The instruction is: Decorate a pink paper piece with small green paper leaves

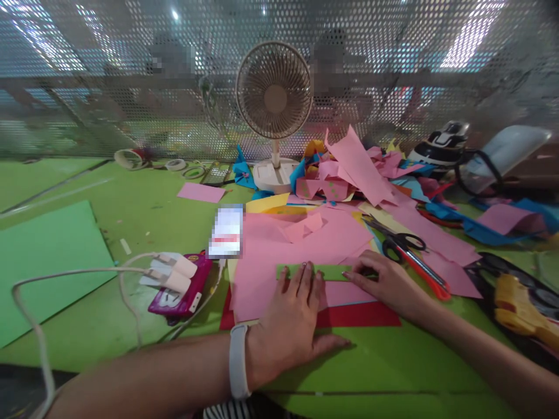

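My left hand [290,317] lies flat with fingers spread, its fingertips on the left part of a green paper strip [329,272]. At the strip's right end my right hand [384,282] has its thumb and fingers closed on the paper. The strip rests on pink paper sheets [262,262], with a red sheet [360,315] showing below them. Scissors [404,241] with black handles and a red utility knife [425,270] lie just beyond my right hand.
A phone [226,230] and a purple power strip [183,291] with white plugs and cables are at left, near a green sheet [48,262]. A fan [275,99] stands behind, beside a heap of paper scraps [358,169]. A yellow glue gun [522,308] lies at right.
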Demonstrator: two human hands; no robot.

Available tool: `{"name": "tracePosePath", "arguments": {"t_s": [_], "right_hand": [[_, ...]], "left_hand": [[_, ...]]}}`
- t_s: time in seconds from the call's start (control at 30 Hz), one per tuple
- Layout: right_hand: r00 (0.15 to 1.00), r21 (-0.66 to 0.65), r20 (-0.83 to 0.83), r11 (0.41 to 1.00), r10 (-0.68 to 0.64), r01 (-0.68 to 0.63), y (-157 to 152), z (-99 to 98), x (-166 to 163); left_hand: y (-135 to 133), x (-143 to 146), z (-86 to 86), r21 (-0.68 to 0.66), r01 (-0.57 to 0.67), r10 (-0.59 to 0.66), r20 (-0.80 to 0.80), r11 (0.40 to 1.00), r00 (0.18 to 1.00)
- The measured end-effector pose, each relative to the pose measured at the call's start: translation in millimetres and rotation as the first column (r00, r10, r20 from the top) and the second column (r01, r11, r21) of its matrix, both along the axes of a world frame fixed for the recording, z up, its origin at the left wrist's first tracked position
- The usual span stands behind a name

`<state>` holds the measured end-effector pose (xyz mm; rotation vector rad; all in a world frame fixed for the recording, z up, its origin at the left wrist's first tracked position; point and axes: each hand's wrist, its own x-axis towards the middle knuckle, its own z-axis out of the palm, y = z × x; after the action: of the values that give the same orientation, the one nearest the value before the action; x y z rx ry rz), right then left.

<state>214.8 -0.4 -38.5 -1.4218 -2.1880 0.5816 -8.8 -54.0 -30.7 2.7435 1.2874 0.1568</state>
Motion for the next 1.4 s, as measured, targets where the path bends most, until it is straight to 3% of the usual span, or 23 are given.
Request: {"name": "tracePosePath", "arguments": {"t_s": [0.63, 1.13, 1.4], "right_hand": [[1.0, 0.029, 0.016, 1.0, 0.005, -0.006, 0.0, 3.0, 0.2], [0.985, 0.081, 0.171, 0.996, 0.022, -0.037, 2.7, 7.9, 10.7], [0.936, 0.062, 0.351, 0.998, -0.009, -0.013, 3.2, 19.7, 21.4]], "left_hand": [[4.3, -2.0, -3.1, -0.023, 0.009, -0.009, -0.001, 1.0, 1.0], [8.9, -0.7, 0.2, 0.056, 0.017, -0.014, -0.062, 0.998, 0.998], [11.0, -0.8, -1.7, 0.119, 0.037, -0.025, -0.098, 0.992, 0.995]]}}
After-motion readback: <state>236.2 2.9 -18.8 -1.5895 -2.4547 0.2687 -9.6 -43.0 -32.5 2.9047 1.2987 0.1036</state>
